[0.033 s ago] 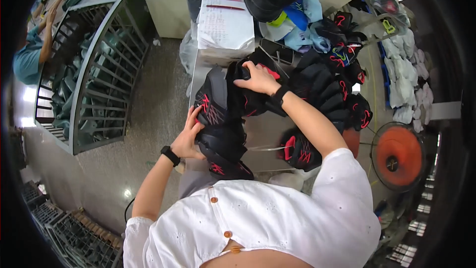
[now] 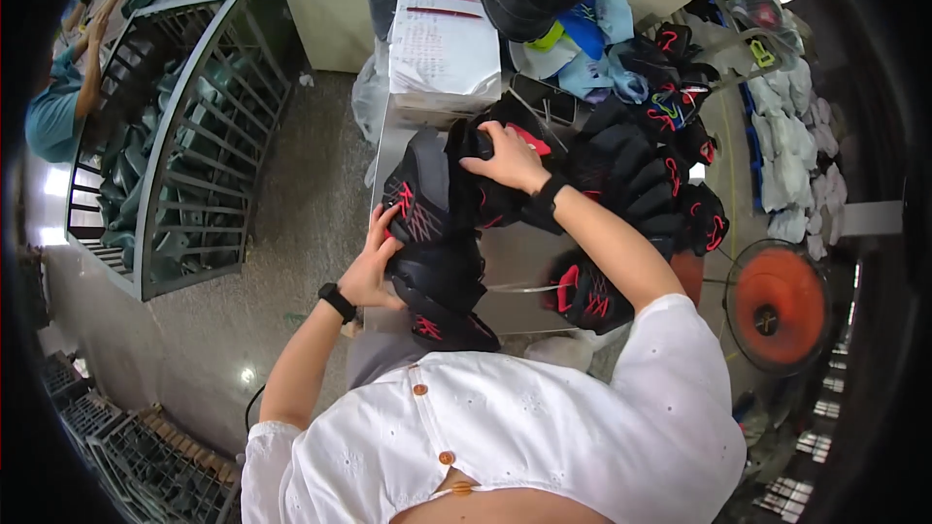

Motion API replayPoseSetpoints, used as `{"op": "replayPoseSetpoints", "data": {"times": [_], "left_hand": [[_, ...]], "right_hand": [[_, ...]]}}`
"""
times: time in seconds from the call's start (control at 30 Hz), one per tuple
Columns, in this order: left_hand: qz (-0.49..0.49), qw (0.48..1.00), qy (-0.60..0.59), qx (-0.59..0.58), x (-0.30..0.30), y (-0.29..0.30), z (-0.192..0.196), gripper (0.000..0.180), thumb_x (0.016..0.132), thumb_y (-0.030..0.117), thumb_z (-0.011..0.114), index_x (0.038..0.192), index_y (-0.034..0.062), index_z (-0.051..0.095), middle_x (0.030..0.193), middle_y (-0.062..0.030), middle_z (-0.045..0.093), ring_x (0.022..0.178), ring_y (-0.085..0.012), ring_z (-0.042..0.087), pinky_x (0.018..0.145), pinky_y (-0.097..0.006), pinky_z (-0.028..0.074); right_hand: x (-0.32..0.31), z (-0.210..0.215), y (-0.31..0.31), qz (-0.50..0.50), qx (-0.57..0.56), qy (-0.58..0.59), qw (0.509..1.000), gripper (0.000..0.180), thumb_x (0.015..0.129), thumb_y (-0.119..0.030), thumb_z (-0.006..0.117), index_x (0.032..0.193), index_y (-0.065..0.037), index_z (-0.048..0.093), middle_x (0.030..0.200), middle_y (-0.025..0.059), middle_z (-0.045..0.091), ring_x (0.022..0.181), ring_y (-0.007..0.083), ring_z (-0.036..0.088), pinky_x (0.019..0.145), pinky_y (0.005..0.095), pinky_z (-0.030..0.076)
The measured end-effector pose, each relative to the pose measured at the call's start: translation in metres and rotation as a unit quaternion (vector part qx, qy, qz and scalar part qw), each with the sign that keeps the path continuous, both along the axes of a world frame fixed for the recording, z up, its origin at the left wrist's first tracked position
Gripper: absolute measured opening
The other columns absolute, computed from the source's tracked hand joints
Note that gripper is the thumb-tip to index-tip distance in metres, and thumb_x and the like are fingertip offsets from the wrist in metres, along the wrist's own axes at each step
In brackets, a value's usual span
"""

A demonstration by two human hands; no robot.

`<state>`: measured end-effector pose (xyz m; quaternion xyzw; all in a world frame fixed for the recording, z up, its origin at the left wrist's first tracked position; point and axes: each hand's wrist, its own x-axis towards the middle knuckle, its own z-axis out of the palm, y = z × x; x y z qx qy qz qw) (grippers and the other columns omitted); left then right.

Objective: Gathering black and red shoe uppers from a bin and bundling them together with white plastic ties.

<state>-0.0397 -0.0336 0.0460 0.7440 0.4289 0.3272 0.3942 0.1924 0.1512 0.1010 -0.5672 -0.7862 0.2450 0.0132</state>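
Black shoe uppers with red stitching (image 2: 419, 196) stand bunched at the left side of the grey table (image 2: 519, 262). My left hand (image 2: 369, 270) grips the outer side of this bunch, its fingertips on the red lacing and its thumb against the lower uppers (image 2: 437, 277). Farther back, my right hand (image 2: 509, 160) is closed on the dark rim of another black upper (image 2: 473, 143); some fingertips are hidden behind it. A single upper with a red lining (image 2: 590, 296) lies under my right forearm, near the table's front edge.
Behind the uppers, a paper sheet with pens (image 2: 445, 49) tops a box. More black uppers (image 2: 631, 175) crowd the right side. A fan with an orange centre (image 2: 777, 306) stands at right. At left, a barred cart (image 2: 160, 175) holds green pieces; a co-worker (image 2: 60, 116) is beside it.
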Motion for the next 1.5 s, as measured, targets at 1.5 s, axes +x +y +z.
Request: {"op": "replayPoseSetpoints", "data": {"times": [1.5], "left_hand": [[0.031,0.928,-0.007,0.371,-0.326,0.293,0.123,0.059,0.03,0.021,0.082,0.079,0.0044,0.052,0.128,-0.0198,0.03,0.123,-0.0516,0.015,0.096,-0.061,0.024]], "right_hand": [[-0.321,0.157,0.162,-0.032,0.472,0.375,0.798,0.034,0.057,-0.007,0.074,0.078,-0.005,0.047,0.077,0.008,0.054,0.066,0.0202,0.054,0.059,0.0277,0.043]]}}
